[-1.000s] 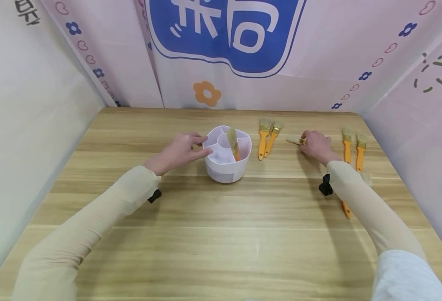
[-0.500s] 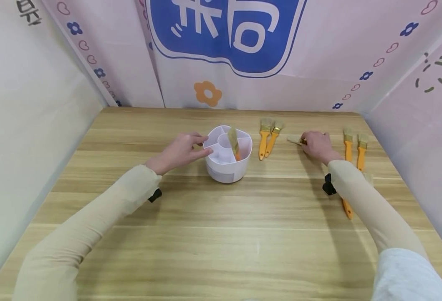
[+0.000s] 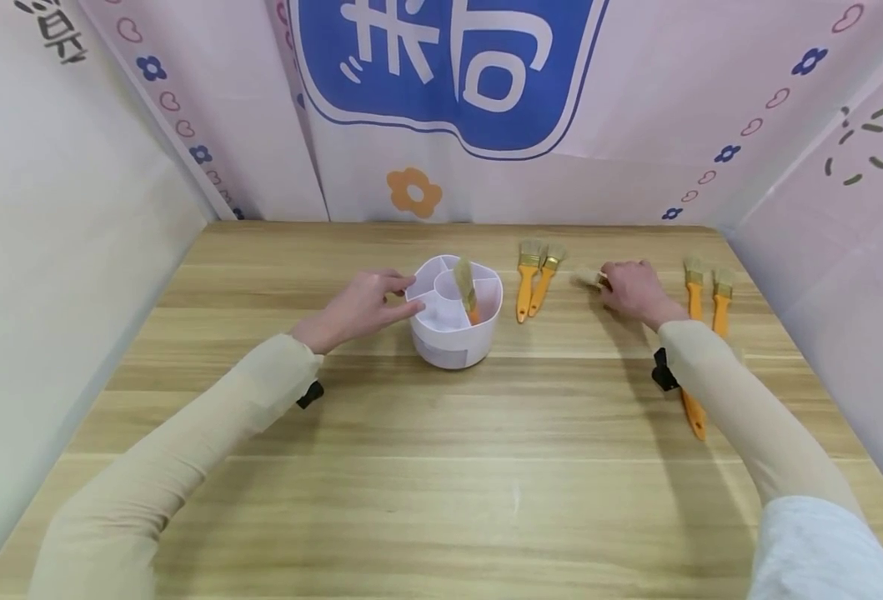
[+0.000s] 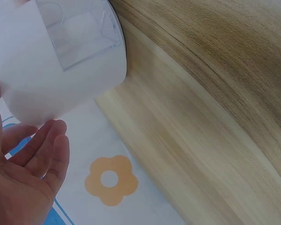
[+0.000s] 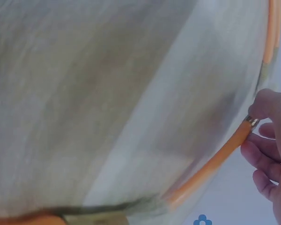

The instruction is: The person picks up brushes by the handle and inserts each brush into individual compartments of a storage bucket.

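Observation:
In the head view, my left hand (image 3: 358,312) holds the left side of a white divided organizer (image 3: 452,337), thumb and fingertips against its rim and wall. One brush (image 3: 467,287) stands tilted in a right-hand compartment, bristles up. To the right, my right hand (image 3: 636,292) pinches another paintbrush by its metal ferrule, its blurred bristles (image 3: 585,278) pointing left. The right wrist view shows that brush's orange handle (image 5: 210,166) and the thumb and fingers at the ferrule. In the left wrist view, curved fingertips (image 4: 58,126) touch the organizer's wall (image 4: 84,84).
Between organizer and right hand lie a paintbrush (image 3: 525,283) and a smaller one (image 3: 544,283) side by side. At the right are two more brushes, one (image 3: 694,287) beside the other (image 3: 722,302). Another brush (image 3: 694,414) is partly hidden under the right forearm. Walls border the wooden table (image 3: 441,500).
My right hand and wrist have shifted slightly right while keeping hold of the paintbrush, whose bristles now look blurred. The left hand stays at the organizer. The head view has tilted slightly.

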`<state>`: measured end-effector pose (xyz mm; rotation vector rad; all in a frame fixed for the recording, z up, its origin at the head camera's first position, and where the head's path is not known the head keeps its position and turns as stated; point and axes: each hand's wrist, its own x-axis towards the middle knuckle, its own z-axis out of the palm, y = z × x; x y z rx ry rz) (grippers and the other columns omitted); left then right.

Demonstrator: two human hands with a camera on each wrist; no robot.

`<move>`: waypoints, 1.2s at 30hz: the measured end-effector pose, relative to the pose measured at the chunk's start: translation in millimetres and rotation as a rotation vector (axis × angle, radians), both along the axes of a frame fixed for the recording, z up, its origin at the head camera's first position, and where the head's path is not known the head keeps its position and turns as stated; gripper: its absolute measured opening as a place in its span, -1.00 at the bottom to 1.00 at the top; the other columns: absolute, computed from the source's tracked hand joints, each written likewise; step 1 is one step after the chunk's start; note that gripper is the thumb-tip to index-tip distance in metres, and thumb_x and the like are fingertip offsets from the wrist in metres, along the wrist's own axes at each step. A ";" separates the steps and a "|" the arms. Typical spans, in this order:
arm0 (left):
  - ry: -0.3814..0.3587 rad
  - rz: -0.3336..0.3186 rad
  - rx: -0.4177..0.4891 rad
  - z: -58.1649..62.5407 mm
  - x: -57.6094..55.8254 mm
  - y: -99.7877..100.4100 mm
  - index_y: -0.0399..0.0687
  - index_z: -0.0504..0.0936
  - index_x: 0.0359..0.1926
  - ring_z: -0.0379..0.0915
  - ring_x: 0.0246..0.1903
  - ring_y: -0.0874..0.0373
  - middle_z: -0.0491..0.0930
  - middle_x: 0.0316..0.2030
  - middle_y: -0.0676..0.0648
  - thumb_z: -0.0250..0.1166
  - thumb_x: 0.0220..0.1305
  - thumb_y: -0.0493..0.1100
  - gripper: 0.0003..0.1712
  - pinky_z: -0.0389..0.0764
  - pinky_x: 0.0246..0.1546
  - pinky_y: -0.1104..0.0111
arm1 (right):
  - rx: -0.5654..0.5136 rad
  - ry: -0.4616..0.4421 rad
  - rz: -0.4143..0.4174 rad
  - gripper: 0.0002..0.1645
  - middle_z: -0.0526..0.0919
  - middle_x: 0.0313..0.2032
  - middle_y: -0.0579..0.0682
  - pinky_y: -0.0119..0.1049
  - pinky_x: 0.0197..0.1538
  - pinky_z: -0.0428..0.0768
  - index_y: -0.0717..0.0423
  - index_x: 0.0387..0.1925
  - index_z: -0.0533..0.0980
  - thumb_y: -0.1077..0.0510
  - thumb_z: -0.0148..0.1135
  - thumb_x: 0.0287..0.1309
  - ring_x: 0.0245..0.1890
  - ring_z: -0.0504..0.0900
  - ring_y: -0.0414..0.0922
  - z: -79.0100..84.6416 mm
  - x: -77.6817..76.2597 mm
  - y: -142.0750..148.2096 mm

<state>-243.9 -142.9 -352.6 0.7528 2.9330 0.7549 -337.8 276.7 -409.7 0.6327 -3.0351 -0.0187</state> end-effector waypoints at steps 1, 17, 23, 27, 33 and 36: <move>-0.002 0.002 0.003 -0.1 -0.1 0.2 -0.31 0.47 0.16 0.56 0.01 -0.10 0.54 0.08 -0.31 0.22 0.24 0.08 -0.36 0.63 -0.04 0.15 | -0.010 0.009 -0.003 -0.61 0.65 -0.30 0.34 0.17 -0.10 0.48 0.42 -0.13 0.47 0.18 0.13 0.06 -0.30 0.61 0.23 1.3 0.3 0.1; 0.012 0.006 0.016 -1.8 -1.0 0.1 -0.31 0.49 0.14 0.58 -0.02 -0.07 0.59 0.02 -0.30 0.24 0.22 0.06 -0.38 0.64 -0.07 0.15 | -0.382 0.111 -0.023 -0.22 0.65 -0.34 0.27 0.00 -0.36 0.53 0.18 0.32 0.13 0.20 0.12 0.04 -0.44 0.59 0.10 33.0 11.0 -5.7; 0.001 0.009 0.012 -1.8 -1.1 0.5 -0.31 0.49 0.14 0.57 -0.01 -0.08 0.58 0.03 -0.29 0.24 0.22 0.07 -0.38 0.64 -0.05 0.15 | -0.469 0.144 -0.028 -0.21 0.65 -0.31 0.29 0.04 -0.30 0.54 0.10 0.35 0.09 0.20 0.11 0.06 -0.38 0.63 0.14 39.4 15.3 -10.6; 0.001 0.009 0.013 -2.4 -1.1 0.8 -0.31 0.49 0.14 0.58 -0.01 -0.07 0.58 0.03 -0.29 0.24 0.22 0.07 -0.38 0.64 -0.06 0.16 | -0.523 0.130 -0.046 -0.20 0.64 -0.28 0.31 0.05 -0.24 0.55 0.10 0.35 0.08 0.20 0.10 0.06 -0.34 0.63 0.15 42.4 17.2 -14.7; 0.000 0.007 0.013 -3.3 -1.7 0.7 -0.31 0.48 0.16 0.57 -0.02 -0.05 0.58 0.04 -0.28 0.23 0.23 0.07 -0.37 0.64 -0.05 0.16 | -0.636 0.053 -0.107 -0.18 0.61 -0.23 0.33 -0.02 -0.21 0.56 0.07 0.37 0.01 0.20 0.08 0.10 -0.27 0.61 0.15 48.0 21.5 -18.5; 0.006 -0.002 0.017 -3.7 -2.1 0.2 -0.31 0.47 0.16 0.57 -0.03 -0.04 0.58 0.04 -0.28 0.22 0.24 0.07 -0.37 0.64 -0.07 0.16 | -0.708 0.018 -0.143 -0.18 0.61 -0.20 0.33 -0.16 -0.23 0.54 0.05 0.38 -0.02 0.19 0.09 0.13 -0.25 0.59 0.12 50.6 23.3 -18.9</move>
